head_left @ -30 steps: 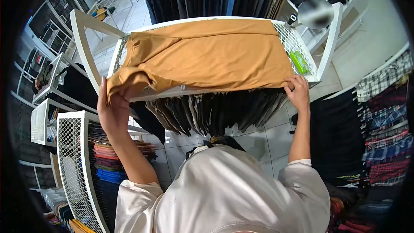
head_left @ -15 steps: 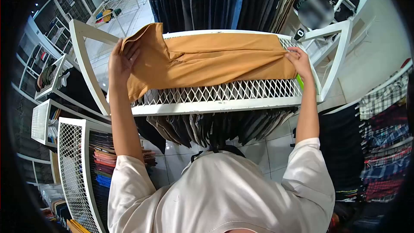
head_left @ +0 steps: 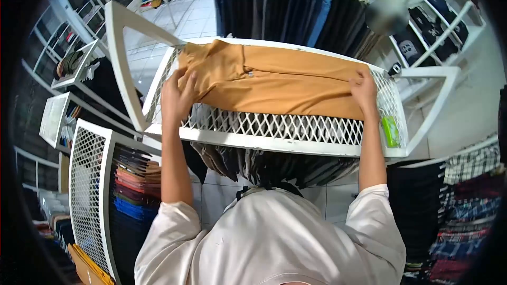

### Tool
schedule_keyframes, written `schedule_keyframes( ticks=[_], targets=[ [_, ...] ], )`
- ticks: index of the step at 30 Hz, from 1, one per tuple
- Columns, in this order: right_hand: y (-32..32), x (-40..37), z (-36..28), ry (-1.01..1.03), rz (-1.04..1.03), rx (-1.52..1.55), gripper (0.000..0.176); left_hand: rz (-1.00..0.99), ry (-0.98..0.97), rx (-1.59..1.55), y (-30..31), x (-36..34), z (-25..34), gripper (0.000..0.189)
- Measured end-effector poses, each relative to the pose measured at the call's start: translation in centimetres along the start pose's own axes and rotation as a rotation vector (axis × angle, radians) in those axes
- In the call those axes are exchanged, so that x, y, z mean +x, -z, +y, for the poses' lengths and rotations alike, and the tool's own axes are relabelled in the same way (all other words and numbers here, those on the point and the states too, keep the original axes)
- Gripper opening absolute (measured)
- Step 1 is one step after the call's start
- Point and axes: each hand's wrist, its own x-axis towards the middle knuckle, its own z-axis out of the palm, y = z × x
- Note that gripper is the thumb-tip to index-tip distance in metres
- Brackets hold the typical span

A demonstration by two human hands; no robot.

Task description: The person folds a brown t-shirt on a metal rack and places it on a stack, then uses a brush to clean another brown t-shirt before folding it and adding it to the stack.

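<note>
Bright, even indoor light falls from overhead, so the mustard garment [head_left: 285,82] on the white mesh shelf [head_left: 274,126] is clear and sharp, with only faint shadows in its folds. The glossy floor tiles [head_left: 174,16] give off pale glare. The hanging trousers [head_left: 274,166] under the shelf sit in deep shade. Fisheye distortion bows straight rails, black vignetting fills the corners, and a grey oval patch [head_left: 387,16] at upper right is blurred.

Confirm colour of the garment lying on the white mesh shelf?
Mustard tan, plain, no pattern: the garment shows best in the head view, on the mesh shelf.
</note>
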Motion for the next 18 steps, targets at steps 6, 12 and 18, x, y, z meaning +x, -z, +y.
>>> schedule_keyframes(
  ticks=[6, 12, 18],
  targets=[
    [-10.8, -0.3, -17.1, 0.153, -0.467, 0.529, 0.040, 0.141, 0.450, 0.318, 2.7, -6.7, -1.8, 0.066],
    [-17.5, -1.2, -26.5, 0.103, -0.549, 0.303, 0.055, 0.001, 0.472, 0.159, 2.4, -6.6, -2.8, 0.052],
    [-19.0, -1.7, -26.5, 0.078, -0.509, 0.235, 0.058, -0.014, 0.418, -0.058, 4.1, -3.9, -7.9, 0.037]
  ],
)
